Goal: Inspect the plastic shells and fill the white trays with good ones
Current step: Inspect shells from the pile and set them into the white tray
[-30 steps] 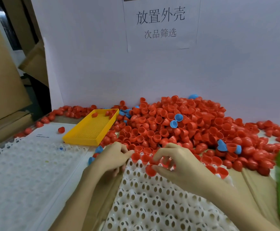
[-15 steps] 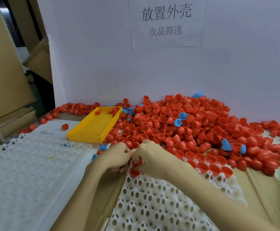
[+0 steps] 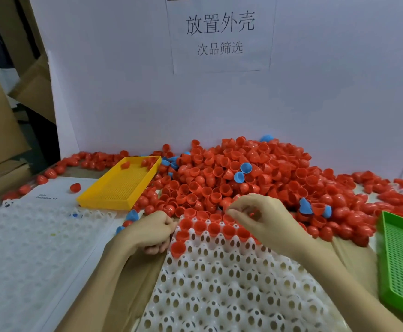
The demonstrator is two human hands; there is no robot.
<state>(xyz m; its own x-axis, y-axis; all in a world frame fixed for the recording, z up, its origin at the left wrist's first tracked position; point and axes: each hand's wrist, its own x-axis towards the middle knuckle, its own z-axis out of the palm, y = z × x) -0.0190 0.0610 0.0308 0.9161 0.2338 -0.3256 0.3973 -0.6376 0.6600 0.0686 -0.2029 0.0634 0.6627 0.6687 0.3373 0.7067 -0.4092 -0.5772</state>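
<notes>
Head view
Left hand point(image 3: 150, 232): fingers curled under, knuckles up, resting at the left far corner of the white tray; whether it grips the tray's edge or holds nothing, I cannot tell.
Right hand point(image 3: 259, 218): raised just above the tray's far edge, fingers bent, thumb and forefinger drawn close together; a bit of red shows behind the fingers, but whether they pinch a shell cannot be told.
White tray point(image 3: 222, 281): lies in front of the person between the two forearms, a grid of holed cups, most of them bare.
Shells in the tray point(image 3: 197, 227): red ones sit mouth-up in the far row and down the left side, the nearest at the left edge beside the left hand.
Shell heap point(image 3: 243, 176): a big mound of red shells against the white wall behind the tray, spreading right and left along the table.
Blue shells point(image 3: 242, 172): a few mixed into the heap, two near its middle, others at the right and by the left hand.
Second white tray point(image 3: 30, 240): to the left, on a sheet of paper.
Yellow basket point(image 3: 121, 185): far left of the heap, a few red shells inside.
Green basket point(image 3: 402, 262): at the right edge.
Sign point(image 3: 219, 32): paper with printed characters on the wall.
</notes>
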